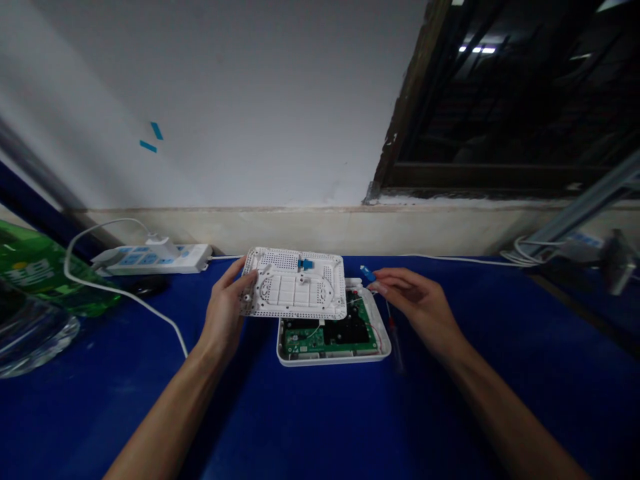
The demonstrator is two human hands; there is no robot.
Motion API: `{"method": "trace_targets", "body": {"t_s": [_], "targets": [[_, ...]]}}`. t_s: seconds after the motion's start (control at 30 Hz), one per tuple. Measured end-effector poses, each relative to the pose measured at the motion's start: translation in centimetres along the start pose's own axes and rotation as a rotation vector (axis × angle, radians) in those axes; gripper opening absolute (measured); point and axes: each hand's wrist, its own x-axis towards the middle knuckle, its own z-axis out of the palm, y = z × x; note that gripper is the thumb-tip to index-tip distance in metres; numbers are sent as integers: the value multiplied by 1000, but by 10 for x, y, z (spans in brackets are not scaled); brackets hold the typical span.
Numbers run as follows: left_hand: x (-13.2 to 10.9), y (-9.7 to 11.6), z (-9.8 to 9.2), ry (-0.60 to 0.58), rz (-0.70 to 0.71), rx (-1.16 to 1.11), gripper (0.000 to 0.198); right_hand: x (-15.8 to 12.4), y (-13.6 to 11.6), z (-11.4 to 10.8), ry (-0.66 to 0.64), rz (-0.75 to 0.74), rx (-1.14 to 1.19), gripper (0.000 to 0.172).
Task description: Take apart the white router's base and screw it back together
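Observation:
My left hand point(227, 303) grips the left edge of a white perforated plastic cover point(295, 293), tilted with its ribbed inner side toward me. A blue fibre adapter point(305, 264) sits near the cover's top edge. Between the thumb and fingers of my right hand point(417, 300) is a small blue fibre connector point(367, 273), held right of the cover. Below lies an open white device housing point(333, 361) with a green circuit board point(313, 341) and black parts inside; the cover hides its upper left. A screwdriver point(394, 337) with a clear handle lies against the housing's right side.
A white power strip point(155, 259) with a plugged-in charger and cable stands at the back left. Beside it are a green bottle point(50, 267) and clear plastic point(35, 340). A metal stand point(580, 207) with coiled white cable point(525, 252) is at the right, on the blue table point(310, 427).

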Motion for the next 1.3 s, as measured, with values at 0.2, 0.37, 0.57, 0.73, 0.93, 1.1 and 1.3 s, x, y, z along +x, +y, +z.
{"method": "trace_targets", "body": {"t_s": [0.2,0.37,0.57,0.73,0.93,1.1,1.3], "targets": [[0,4,0,91,77,-19,45,2,3,-2,73,110,114,38],[1,3,0,82,77,-35,45,1,1,-4,33,122,117,36],[-2,3,2,56,38,-19,50,2,-5,-2,64,81,98,31],[-5,-2,3,-19,2,-4,53,-4,-11,7,57,28,16,33],[-4,-7,3,-91,-39,25,53,-9,-7,9,-43,-152,-366,14],[-5,-10,4,-119,0,67,52,-13,-10,10,-123,-347,-575,16],[-9,-11,2,-209,14,120,48,-19,-9,23,-21,-520,-759,13]]}}
